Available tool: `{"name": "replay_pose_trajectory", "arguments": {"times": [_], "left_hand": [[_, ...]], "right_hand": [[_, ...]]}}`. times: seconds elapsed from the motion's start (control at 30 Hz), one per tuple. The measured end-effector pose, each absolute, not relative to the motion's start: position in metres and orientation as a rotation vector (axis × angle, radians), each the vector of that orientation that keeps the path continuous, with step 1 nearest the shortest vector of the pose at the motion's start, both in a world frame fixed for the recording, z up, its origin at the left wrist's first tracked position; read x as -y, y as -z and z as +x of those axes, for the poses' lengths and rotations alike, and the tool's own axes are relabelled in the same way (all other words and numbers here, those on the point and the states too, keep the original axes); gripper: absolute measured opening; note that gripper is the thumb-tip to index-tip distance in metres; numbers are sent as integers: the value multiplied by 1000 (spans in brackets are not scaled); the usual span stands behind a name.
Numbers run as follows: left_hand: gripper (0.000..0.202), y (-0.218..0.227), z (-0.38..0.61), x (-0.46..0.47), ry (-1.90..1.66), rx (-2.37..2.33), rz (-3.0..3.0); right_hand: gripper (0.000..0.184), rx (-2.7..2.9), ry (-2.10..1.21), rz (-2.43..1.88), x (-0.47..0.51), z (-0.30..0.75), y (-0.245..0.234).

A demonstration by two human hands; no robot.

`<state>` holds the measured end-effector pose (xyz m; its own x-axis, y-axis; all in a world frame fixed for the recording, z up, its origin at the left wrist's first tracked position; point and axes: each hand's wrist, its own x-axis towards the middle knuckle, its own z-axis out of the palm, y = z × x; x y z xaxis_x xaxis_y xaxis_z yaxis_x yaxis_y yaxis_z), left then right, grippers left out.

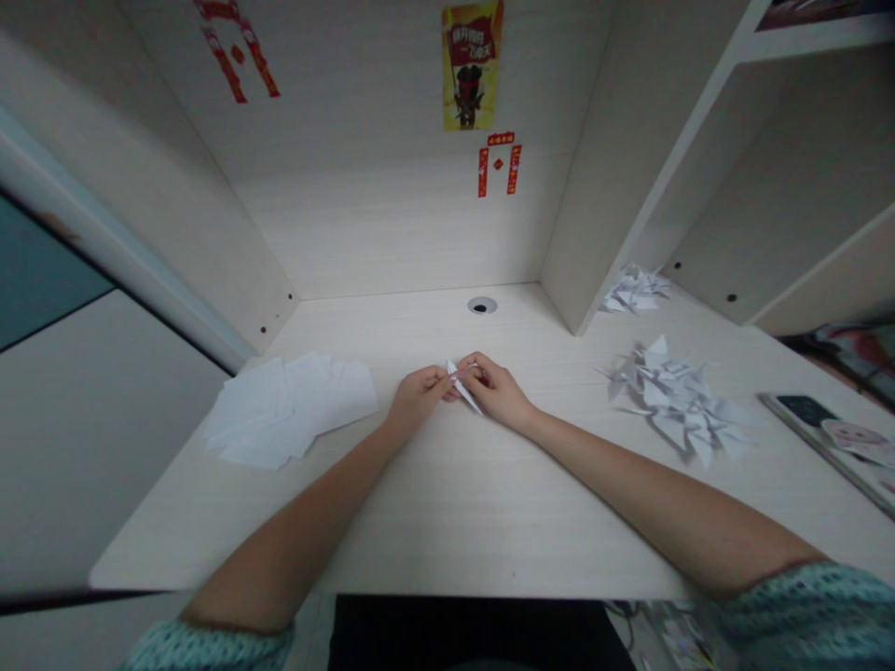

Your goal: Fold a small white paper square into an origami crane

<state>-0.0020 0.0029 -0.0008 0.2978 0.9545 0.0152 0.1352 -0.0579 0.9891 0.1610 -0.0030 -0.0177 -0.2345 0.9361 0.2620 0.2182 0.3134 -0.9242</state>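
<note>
A small piece of folded white paper (470,396) is held between my two hands, above the middle of the desk. My left hand (419,391) pinches its left side with thumb and fingers. From the other side my right hand (495,387) grips it with bent fingers, which hide part of the folds. To the left lies a spread stack of flat white paper sheets (280,410). On the right is a pile of pointed folded paper pieces (675,396) that look like paper cranes.
A second heap of folded paper (636,287) sits by the upright divider (594,233). A phone (832,433) lies at the right. The desk (447,522) has a round cable hole (482,305) near the back panel, which carries red and yellow stickers.
</note>
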Motion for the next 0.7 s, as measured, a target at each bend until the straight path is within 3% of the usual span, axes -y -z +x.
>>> {"name": "replay_pose_trajectory", "arguments": {"times": [0.7], "left_hand": [[31,0,-2,-2,-937,-1089,1472]], "right_hand": [[18,1675,-988,-1052,3,160,16]]}}
